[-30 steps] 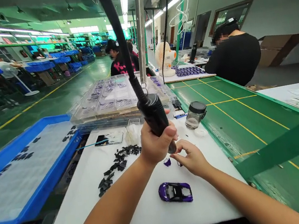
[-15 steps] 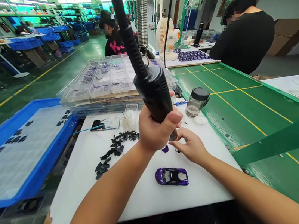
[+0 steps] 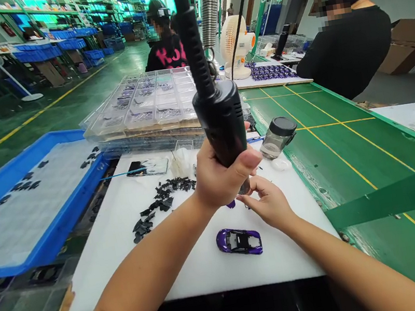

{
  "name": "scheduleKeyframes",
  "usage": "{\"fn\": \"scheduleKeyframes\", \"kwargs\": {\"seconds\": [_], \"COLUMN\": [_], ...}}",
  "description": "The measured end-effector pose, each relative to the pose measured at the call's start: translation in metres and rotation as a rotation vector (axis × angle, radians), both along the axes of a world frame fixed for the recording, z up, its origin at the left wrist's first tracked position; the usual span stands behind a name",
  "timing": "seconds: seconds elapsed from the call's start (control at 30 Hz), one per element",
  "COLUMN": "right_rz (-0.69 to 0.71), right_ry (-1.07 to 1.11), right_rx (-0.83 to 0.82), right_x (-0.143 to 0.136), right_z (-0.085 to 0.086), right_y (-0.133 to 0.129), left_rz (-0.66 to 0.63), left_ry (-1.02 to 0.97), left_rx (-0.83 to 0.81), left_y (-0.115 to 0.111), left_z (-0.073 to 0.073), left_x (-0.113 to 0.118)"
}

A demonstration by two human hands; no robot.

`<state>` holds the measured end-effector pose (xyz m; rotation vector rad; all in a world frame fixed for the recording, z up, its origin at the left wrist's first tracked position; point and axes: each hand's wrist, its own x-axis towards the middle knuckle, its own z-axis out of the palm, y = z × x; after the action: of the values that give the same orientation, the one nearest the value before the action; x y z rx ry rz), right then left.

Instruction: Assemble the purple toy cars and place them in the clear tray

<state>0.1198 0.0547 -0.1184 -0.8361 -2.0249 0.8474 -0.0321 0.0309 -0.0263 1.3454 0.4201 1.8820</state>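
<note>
My left hand (image 3: 215, 180) is wrapped round a black electric screwdriver (image 3: 221, 122), held upright with its cable rising from the top. The screwdriver's lower end points down beside the fingertips of my right hand (image 3: 269, 201). My right thumb and fingers are pinched together; what they hold is mostly hidden, with only a small dark bit showing beneath. A small purple piece (image 3: 231, 205) peeks out below my left hand. Nearer to me, a purple toy car body (image 3: 239, 242) lies on the white work sheet (image 3: 194, 270), its inside facing up.
Small black pieces (image 3: 153, 211) lie scattered on the left. A lidded clear jar (image 3: 276, 138) leans at the right. Behind stand stacked compartment trays (image 3: 138, 115); a blue tray (image 3: 37, 251) flanks the left. A green bench (image 3: 340, 145) extends right, with a co-worker (image 3: 348, 49) beyond.
The camera view has shifted slightly, so the scene sits a little higher and the hands further right. Both hands keep almost the same pose, and less of the small purple piece shows.
</note>
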Motion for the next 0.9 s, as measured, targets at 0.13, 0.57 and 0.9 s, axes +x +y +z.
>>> {"fn": "scheduleKeyframes", "kwargs": {"seconds": [0.13,0.57,0.9], "right_rz": [0.035,0.189,0.227], "right_ry": [-0.003,-0.367,-0.336], "right_rx": [0.011,0.162,0.215], "right_x": [0.005,0.041,0.028], "right_z": [0.006,-0.009,-0.030], "right_y": [-0.003,-0.067,-0.073], "left_rz": [0.022,0.697,0.715], "left_ry": [0.019,0.518,0.640], "left_rx": [-0.001,0.039,0.031], "left_y": [0.001,0.016,-0.038], "left_z": [-0.002,0.027,0.004], "left_x": [-0.002,-0.006,-0.043]}}
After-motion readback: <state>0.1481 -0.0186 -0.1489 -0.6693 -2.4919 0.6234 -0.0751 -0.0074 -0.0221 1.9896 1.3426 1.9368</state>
